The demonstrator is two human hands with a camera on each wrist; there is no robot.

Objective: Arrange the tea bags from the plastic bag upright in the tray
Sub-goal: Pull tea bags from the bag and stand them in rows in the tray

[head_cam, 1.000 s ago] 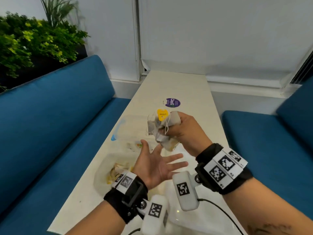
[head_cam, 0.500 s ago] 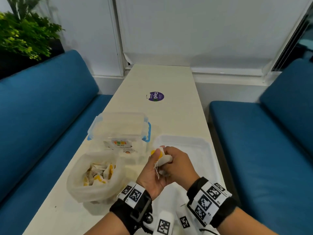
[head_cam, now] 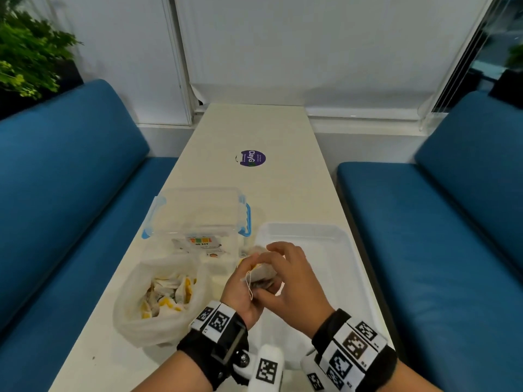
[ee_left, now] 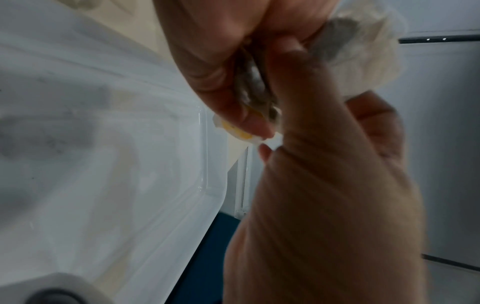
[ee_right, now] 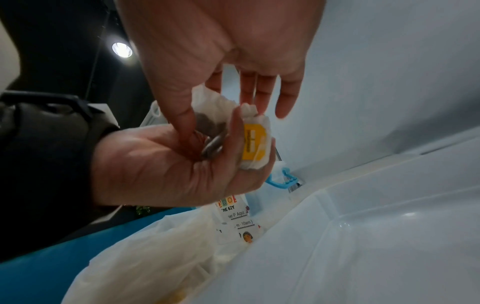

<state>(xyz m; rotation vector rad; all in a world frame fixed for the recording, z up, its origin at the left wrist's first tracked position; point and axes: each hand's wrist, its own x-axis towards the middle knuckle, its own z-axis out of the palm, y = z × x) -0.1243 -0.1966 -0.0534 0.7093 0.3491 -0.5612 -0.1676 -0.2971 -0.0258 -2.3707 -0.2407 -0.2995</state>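
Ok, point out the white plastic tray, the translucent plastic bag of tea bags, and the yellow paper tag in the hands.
white plastic tray (head_cam: 304,230): head view, far rim.
translucent plastic bag (head_cam: 147,332): head view, near wall.
yellow paper tag (ee_right: 253,142): right wrist view, its yellow face.

At centre frame we see a clear lidded box (head_cam: 198,219) with blue latches on the long cream table (head_cam: 271,188), a purple round sticker (head_cam: 250,158) beyond it. Blue benches (head_cam: 65,193) fill left and right edges; a green plant (head_cam: 25,58) sits upper left, white blinds (head_cam: 325,46) up top.
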